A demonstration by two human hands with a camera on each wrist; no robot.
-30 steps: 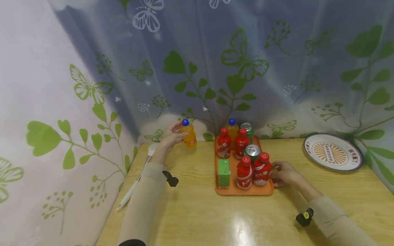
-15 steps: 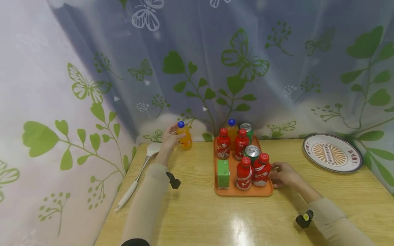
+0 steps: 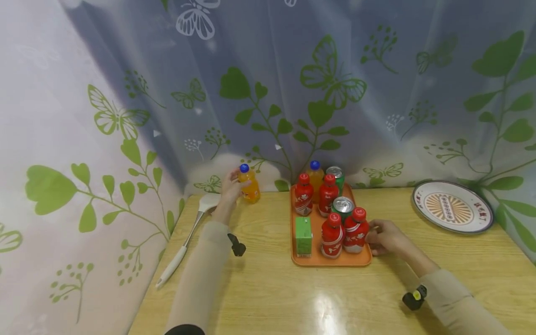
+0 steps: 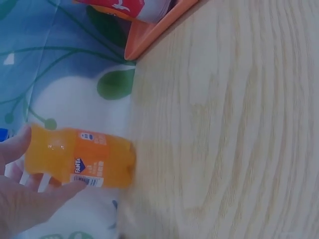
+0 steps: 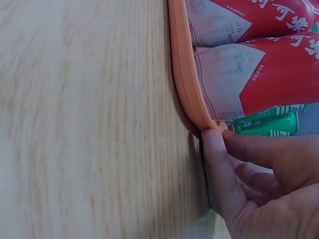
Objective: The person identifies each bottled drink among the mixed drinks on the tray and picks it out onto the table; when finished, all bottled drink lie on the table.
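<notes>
Near the back of the table, my left hand (image 3: 229, 190) holds an orange soda bottle (image 3: 250, 190) upright by its sides. In the left wrist view, thumb and fingers lie around the upper part of the bottle (image 4: 92, 158), whose base is right at the table's back edge. My right hand (image 3: 389, 238) pinches the near right corner of an orange tray (image 3: 317, 225); the right wrist view shows thumb and finger on the tray rim (image 5: 185, 69). On the tray stand several red bottles (image 3: 332, 237), two green cans (image 3: 343, 206), a green drink carton (image 3: 303, 237) and another orange bottle (image 3: 315, 179).
A slotted or flat-headed white spatula (image 3: 177, 260) lies along the table's left side. A white patterned plate (image 3: 453, 207) leans at the back right. A curtain (image 3: 268, 102) with leaf and butterfly prints hangs behind the wooden table (image 3: 268, 288).
My left hand has moved a little left and down with the orange soda bottle, away from the tray. The right hand has stayed at the tray corner.
</notes>
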